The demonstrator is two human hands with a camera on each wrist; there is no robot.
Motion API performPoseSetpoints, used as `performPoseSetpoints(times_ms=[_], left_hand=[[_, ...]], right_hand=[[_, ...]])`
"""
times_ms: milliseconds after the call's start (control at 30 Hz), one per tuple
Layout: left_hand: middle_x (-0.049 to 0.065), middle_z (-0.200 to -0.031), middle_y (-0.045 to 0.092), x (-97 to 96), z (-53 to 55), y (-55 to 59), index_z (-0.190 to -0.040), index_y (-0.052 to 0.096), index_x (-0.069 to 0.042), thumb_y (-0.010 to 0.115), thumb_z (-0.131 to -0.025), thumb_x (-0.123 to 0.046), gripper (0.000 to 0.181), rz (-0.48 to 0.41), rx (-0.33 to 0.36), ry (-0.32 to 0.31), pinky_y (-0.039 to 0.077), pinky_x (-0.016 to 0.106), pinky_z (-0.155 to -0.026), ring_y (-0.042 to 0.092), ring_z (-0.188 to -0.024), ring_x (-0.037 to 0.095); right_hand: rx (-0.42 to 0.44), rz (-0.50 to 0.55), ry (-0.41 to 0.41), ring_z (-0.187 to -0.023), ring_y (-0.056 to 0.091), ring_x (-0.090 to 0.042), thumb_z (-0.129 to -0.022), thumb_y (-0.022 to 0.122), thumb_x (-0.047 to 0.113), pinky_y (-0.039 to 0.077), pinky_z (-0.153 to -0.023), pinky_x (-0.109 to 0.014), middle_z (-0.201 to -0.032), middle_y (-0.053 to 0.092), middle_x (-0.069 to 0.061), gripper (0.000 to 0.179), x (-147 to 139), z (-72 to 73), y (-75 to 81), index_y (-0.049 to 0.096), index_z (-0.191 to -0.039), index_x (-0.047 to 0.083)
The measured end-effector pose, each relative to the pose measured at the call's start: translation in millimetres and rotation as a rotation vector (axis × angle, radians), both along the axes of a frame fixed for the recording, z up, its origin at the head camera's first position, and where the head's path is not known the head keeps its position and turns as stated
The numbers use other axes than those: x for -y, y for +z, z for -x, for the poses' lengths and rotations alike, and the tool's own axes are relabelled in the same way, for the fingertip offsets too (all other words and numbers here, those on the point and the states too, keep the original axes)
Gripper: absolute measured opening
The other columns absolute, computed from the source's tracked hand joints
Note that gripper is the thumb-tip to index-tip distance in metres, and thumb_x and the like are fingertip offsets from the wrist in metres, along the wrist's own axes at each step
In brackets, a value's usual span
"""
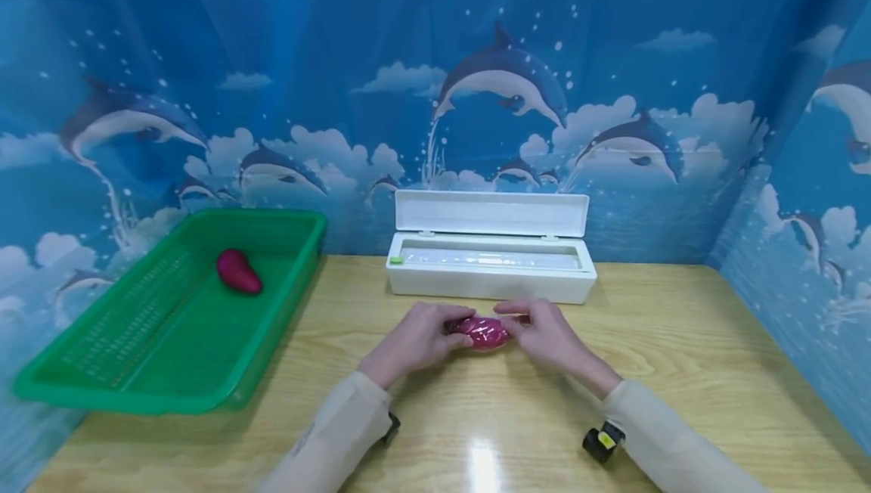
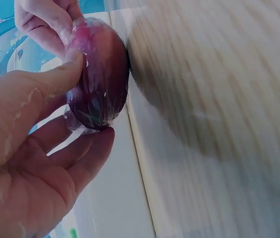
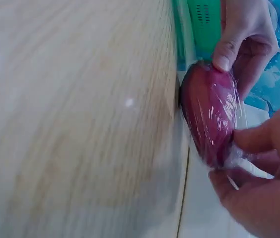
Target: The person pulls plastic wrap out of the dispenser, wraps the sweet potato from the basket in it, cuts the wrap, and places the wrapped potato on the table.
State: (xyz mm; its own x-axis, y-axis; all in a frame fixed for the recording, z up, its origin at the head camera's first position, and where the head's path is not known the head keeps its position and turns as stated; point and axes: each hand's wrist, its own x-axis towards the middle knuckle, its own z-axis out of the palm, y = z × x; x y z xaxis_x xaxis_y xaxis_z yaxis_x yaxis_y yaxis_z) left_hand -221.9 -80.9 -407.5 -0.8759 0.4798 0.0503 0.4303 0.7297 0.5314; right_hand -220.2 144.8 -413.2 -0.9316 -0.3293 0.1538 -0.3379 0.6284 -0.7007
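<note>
A purple-red oval vegetable (image 1: pixel 484 333), smooth-skinned and wrapped in clear cling film, is between my two hands just above the table, in front of the white box. My left hand (image 1: pixel 423 338) pinches its left end, with the thumb on the near side. At the other end my right hand (image 1: pixel 547 336) pinches the film between thumb and fingers. Up close in the right wrist view, the wrapped vegetable (image 3: pixel 210 111) shows shiny creases, and loose film bunches at the right fingertips. A similar unwrapped purple-red vegetable (image 1: pixel 238 271), tapered at one end, lies in the green basket.
The green plastic basket (image 1: pixel 253 361) stands at the left. Behind my hands is a long white cling film box (image 1: pixel 490 283), its lid (image 1: pixel 491 213) raised and a clear film roll inside. A dolphin-printed curtain (image 1: pixel 381 39) hangs behind the wooden table (image 1: pixel 680 342) and along its right side.
</note>
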Motion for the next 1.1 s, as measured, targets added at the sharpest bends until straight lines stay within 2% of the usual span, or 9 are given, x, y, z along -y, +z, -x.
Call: performPoseSetpoints(times_ms=[67, 233, 333, 433, 500, 600, 767, 900, 1100], left_hand=[[0.006, -0.138, 0.068, -0.2, 1.3, -0.1, -0.142, 0.060, -0.015, 0.072, -0.095, -0.028, 0.050, 0.002, -0.008, -0.014, 0.055, 0.037, -0.104, 0.069, -0.121, 0.022], [0.009, -0.139, 0.066, -0.1, 4.0, 1.3, -0.143, 0.058, -0.011, 0.067, -0.098, -0.026, 0.048, 0.009, -0.026, -0.034, 0.055, 0.038, -0.105, 0.069, -0.121, 0.024], [0.009, -0.138, 0.067, -0.6, 5.5, 3.2, -0.143, 0.058, -0.010, 0.065, -0.100, -0.026, 0.047, 0.027, -0.040, -0.034, 0.055, 0.038, -0.104, 0.069, -0.119, 0.024], [0.009, -0.138, 0.067, -1.0, 6.2, 5.5, -0.145, 0.056, -0.011, 0.063, -0.101, -0.026, 0.047, 0.038, -0.031, -0.040, 0.054, 0.039, -0.105, 0.069, -0.119, 0.023], [0.008, -0.139, 0.067, -0.4, 6.6, 7.1, -0.148, 0.054, -0.012, 0.063, -0.102, -0.027, 0.049, 0.028, -0.007, -0.046, 0.053, 0.039, -0.107, 0.068, -0.120, 0.022], [0.009, -0.141, 0.064, 1.8, 5.2, 9.4, -0.150, 0.051, -0.011, 0.067, -0.099, -0.026, 0.055, -0.012, 0.035, -0.049, 0.052, 0.039, -0.109, 0.065, -0.124, 0.023], [0.010, -0.139, 0.065, 3.0, -0.9, 9.4, -0.145, 0.055, -0.007, 0.073, -0.093, -0.015, 0.055, -0.073, 0.023, -0.035, 0.052, 0.039, -0.108, 0.064, -0.125, 0.025], [0.011, -0.141, 0.064, -1.1, -6.2, 6.5, -0.147, 0.053, -0.007, 0.071, -0.095, -0.013, 0.055, -0.072, 0.025, -0.041, 0.051, 0.038, -0.110, 0.064, -0.128, 0.026], [0.006, -0.147, 0.060, -1.4, -7.2, 13.0, -0.150, 0.051, -0.014, 0.069, -0.098, -0.027, 0.056, -0.043, 0.061, -0.024, 0.049, 0.042, -0.112, 0.059, -0.133, 0.024]], right_hand=[[-0.033, -0.077, 0.057, -0.105, 0.072, -0.030, -0.096, 0.060, 0.000, 0.060, -0.093, -0.043, -0.126, 0.071, -0.021, 0.032, -1, 0.4, 0.7, 0.069, -0.126, -0.002], [-0.120, -0.229, 0.242, -0.081, 0.069, -0.017, -0.100, 0.058, 0.006, 0.060, -0.072, -0.028, -0.110, 0.075, -0.017, 0.029, -2, 0.0, 3.2, 0.065, -0.126, -0.003], [-0.137, -0.302, 0.290, -0.084, 0.070, -0.018, -0.096, 0.068, 0.013, 0.061, -0.075, -0.029, -0.112, 0.073, -0.014, 0.036, 0, 0.7, 3.0, 0.061, -0.129, -0.002], [-0.146, -0.336, 0.287, -0.102, 0.073, -0.025, -0.091, 0.075, 0.011, 0.061, -0.089, -0.034, -0.121, 0.072, -0.016, 0.046, 1, 2.4, -0.5, 0.060, -0.132, -0.003], [-0.144, -0.323, 0.283, -0.103, 0.073, -0.025, -0.090, 0.075, 0.007, 0.061, -0.090, -0.034, -0.118, 0.074, -0.015, 0.040, 1, 4.5, -3.3, 0.064, -0.127, -0.002], [-0.122, -0.273, 0.294, -0.088, 0.070, -0.014, -0.091, 0.074, 0.007, 0.060, -0.078, -0.025, -0.102, 0.075, -0.007, 0.021, -2, 7.1, -5.5, 0.068, -0.111, 0.006], [-0.095, -0.238, 0.331, -0.072, 0.055, -0.003, -0.093, 0.072, 0.013, 0.051, -0.061, -0.019, -0.088, 0.069, 0.000, 0.012, -10, 4.9, -3.3, 0.066, -0.103, 0.009], [-0.045, -0.222, 0.341, -0.069, 0.054, -0.001, -0.095, 0.071, 0.017, 0.051, -0.060, -0.020, -0.090, 0.072, -0.001, 0.018, -17, -1.0, -2.6, 0.069, -0.110, 0.008], [-0.015, -0.167, 0.278, -0.076, 0.059, -0.001, -0.096, 0.071, 0.028, 0.054, -0.067, -0.021, -0.111, 0.075, -0.010, 0.050, -31, -9.5, -2.6, 0.061, -0.138, 0.004]])
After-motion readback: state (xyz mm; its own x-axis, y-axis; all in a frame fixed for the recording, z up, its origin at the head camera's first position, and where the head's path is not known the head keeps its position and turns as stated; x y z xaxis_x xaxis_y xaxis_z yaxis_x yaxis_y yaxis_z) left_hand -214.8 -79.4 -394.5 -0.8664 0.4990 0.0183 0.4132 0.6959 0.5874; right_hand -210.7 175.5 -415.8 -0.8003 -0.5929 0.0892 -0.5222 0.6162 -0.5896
